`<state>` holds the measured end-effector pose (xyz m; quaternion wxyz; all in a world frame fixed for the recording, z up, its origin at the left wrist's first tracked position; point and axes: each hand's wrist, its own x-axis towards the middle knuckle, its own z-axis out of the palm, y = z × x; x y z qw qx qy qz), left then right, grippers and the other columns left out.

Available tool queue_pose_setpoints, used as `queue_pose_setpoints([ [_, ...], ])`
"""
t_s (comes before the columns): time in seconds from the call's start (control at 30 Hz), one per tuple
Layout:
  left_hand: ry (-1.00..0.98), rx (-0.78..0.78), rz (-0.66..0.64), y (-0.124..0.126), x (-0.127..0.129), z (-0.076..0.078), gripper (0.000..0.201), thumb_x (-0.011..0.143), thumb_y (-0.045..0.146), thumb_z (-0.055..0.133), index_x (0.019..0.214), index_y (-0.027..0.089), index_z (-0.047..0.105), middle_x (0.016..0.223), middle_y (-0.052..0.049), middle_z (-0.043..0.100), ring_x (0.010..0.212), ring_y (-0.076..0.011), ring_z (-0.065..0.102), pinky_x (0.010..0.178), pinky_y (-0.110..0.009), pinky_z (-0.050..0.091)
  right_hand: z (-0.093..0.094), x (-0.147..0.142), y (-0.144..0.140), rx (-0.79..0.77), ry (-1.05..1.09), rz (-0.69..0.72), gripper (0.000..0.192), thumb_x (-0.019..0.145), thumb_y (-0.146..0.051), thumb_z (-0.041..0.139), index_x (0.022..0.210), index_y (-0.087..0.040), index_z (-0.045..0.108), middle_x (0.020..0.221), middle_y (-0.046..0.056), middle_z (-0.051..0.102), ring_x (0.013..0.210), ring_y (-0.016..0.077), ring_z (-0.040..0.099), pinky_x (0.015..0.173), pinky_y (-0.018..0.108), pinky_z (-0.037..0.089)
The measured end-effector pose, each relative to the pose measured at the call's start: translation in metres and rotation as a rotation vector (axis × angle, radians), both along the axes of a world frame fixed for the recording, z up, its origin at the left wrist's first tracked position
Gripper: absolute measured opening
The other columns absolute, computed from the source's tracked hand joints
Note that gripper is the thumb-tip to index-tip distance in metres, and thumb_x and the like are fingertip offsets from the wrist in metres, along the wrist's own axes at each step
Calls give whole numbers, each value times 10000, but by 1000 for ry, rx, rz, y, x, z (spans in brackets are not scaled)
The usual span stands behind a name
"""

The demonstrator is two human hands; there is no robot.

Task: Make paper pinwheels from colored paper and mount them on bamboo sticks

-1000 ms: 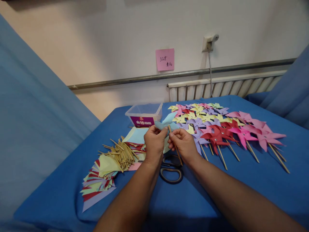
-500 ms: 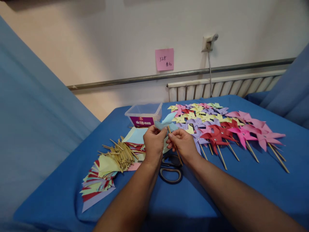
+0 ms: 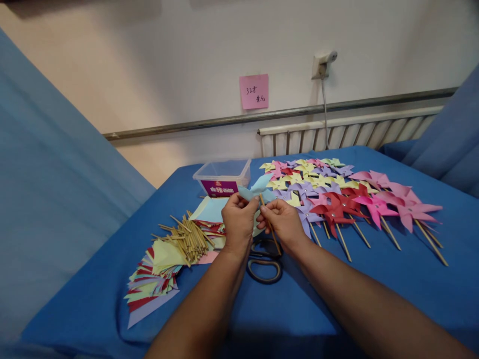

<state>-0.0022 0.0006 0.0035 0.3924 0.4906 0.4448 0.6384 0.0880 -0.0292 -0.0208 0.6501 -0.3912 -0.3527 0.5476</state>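
My left hand (image 3: 238,222) pinches a light blue paper pinwheel (image 3: 258,189), held just above the blue-covered table (image 3: 374,279). My right hand (image 3: 283,222) grips a thin wooden stick (image 3: 270,225) whose top end meets the back of that pinwheel. Both hands are close together, fingertips almost touching. Black-handled scissors (image 3: 265,263) lie on the cloth directly under my wrists.
A bundle of wooden sticks (image 3: 187,238) rests on a stack of coloured paper sheets (image 3: 153,279) at the left. Several finished pinwheels (image 3: 337,199) on sticks are spread to the right. A clear plastic box (image 3: 223,177) stands behind my hands. A radiator (image 3: 348,133) lines the wall.
Almost nothing has changed: both hands stay together on the pinwheel and stick, with only slight finger movement.
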Motion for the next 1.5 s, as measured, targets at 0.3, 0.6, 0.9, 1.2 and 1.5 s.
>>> queue_pose_setpoints([
  [0.3, 13, -27, -53, -4, 2, 0, 188, 634, 296, 752, 708, 142, 671, 611, 24, 601, 552, -96, 509, 542, -213, 397, 0, 0, 1, -11, -8, -37, 382, 646, -478, 767, 710, -181, 535, 554, -18, 655, 441, 109, 605, 359, 162, 400],
  [0.6, -40, -54, -132, -3, 2, 1, 237, 613, 287, 773, 744, 132, 649, 635, 16, 603, 539, -94, 507, 508, -213, 392, 0, 1, 1, -5, -10, -43, 380, 652, -479, 767, 709, -185, 533, 563, -18, 658, 445, 112, 608, 363, 171, 411],
  [0.9, -85, -72, -120, -4, 4, 4, 249, 580, 275, 787, 716, 135, 632, 644, 13, 614, 535, -90, 519, 511, -217, 397, 1, 0, -2, 27, -27, -38, 383, 678, -504, 751, 718, -188, 539, 579, -16, 659, 457, 113, 612, 370, 173, 420],
  [1.2, -216, -192, -189, -4, 2, 6, 267, 580, 291, 790, 726, 144, 623, 663, -1, 614, 498, -77, 499, 462, -212, 364, 3, -1, -4, 15, 33, 0, 366, 696, -488, 742, 736, -178, 551, 613, -8, 671, 440, 102, 611, 357, 162, 430],
  [1.5, -225, -208, -201, -5, 2, 7, 259, 576, 279, 775, 739, 145, 625, 615, 9, 600, 461, -71, 481, 441, -206, 373, 0, 1, -3, 10, 101, -16, 332, 720, -458, 738, 762, -177, 566, 636, -12, 676, 443, 85, 598, 360, 154, 415],
])
